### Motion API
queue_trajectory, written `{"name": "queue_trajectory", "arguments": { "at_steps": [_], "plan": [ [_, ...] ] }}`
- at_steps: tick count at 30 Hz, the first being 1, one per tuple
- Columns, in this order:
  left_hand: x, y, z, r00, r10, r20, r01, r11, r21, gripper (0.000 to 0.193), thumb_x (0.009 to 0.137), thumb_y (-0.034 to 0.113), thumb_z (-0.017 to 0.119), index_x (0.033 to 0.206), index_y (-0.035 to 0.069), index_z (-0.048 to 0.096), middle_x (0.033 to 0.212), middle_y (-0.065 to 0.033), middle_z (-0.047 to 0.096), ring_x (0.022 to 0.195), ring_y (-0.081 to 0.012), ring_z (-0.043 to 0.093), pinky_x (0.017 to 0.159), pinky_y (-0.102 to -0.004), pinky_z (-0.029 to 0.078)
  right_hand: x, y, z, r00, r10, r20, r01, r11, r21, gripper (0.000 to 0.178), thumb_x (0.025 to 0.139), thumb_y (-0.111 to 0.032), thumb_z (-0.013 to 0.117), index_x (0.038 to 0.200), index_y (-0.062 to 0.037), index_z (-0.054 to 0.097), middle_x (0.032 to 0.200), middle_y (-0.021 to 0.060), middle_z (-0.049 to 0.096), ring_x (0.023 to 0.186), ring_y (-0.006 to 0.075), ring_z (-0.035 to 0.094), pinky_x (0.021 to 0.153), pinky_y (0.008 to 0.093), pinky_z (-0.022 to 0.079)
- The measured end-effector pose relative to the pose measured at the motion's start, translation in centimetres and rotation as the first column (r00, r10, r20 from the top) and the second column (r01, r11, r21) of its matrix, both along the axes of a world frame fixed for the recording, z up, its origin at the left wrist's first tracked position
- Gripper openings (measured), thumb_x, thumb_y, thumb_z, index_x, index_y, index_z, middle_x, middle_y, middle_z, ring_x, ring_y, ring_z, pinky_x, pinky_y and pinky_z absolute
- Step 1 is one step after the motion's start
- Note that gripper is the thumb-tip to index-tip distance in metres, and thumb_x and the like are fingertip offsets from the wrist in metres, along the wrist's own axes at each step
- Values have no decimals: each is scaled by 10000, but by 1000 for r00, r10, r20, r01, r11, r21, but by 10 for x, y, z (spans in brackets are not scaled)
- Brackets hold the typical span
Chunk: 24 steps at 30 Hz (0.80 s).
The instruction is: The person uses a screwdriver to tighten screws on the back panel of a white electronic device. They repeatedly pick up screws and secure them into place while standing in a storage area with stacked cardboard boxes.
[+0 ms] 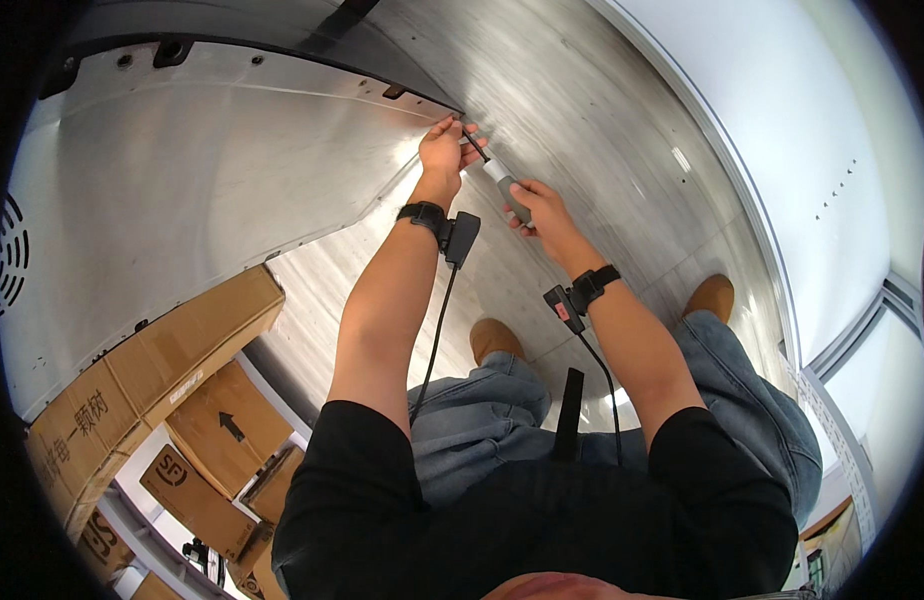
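Note:
My right hand (544, 214) is wrapped round the grey handle of a screwdriver (509, 188), which has a pale collar and a thin dark shaft. The shaft slants up and left, and its tip reaches the fingers of my left hand (443, 152). Those fingers are bent together at the far right corner of a large metal panel (252, 140). Whatever they pinch there, if anything, is too small and covered to make out. The panel has holes and dark slots along its far edge.
Cardboard boxes (227, 425) are stacked at the lower left, beneath the panel's near edge. A white cabinet-like surface (772, 130) rises on the right. Cables (437, 345) run from the devices strapped to both wrists. My feet stand on the pale wood-look floor (622, 150).

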State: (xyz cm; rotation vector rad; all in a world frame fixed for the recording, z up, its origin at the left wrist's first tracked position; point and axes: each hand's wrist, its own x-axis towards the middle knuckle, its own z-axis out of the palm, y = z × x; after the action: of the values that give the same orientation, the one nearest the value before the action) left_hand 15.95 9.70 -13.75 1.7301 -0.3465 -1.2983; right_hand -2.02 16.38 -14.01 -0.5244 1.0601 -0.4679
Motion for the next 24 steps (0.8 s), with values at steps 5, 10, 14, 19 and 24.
{"name": "queue_trajectory", "arguments": {
  "at_steps": [5,10,14,19,24],
  "plan": [
    [0,-2,-5,1000,10,21,-11,1000,14,184,970,142,473,1141,77,495,990,-58,663,766,-211,675,608,-292,527,3,1,-5,999,-34,40,33,999,26,354,929,-353,541,1126,-59,561,894,56,620,640,122,545,553,257,411],
    [-3,-2,-11,999,31,34,-31,999,27,189,968,152,490,1137,68,503,988,-61,664,760,-206,674,588,-282,528,1,-1,-9,996,-50,77,43,995,90,333,928,-349,543,1102,-66,564,888,55,617,636,118,539,551,267,407],
    [-3,-3,-11,998,45,41,-46,999,20,195,965,156,503,1136,63,510,991,-65,666,756,-207,673,576,-278,527,0,-3,-9,993,-64,101,53,993,108,318,927,-346,546,1082,-70,568,878,58,613,627,117,531,553,270,402],
    [-2,-4,-11,998,50,28,-51,998,23,189,963,151,511,1127,59,515,987,-67,671,756,-207,673,574,-273,525,1,-4,-13,980,-110,169,80,982,173,308,931,-342,544,1061,-64,565,871,62,610,618,120,527,563,270,410],
    [-4,-5,-8,997,77,18,-78,997,17,171,958,137,518,1111,63,516,990,-69,674,747,-208,672,563,-271,522,1,-6,-17,972,-142,188,101,972,214,293,932,-332,545,1051,-64,559,865,61,610,614,125,527,569,275,423]
  ]
}}
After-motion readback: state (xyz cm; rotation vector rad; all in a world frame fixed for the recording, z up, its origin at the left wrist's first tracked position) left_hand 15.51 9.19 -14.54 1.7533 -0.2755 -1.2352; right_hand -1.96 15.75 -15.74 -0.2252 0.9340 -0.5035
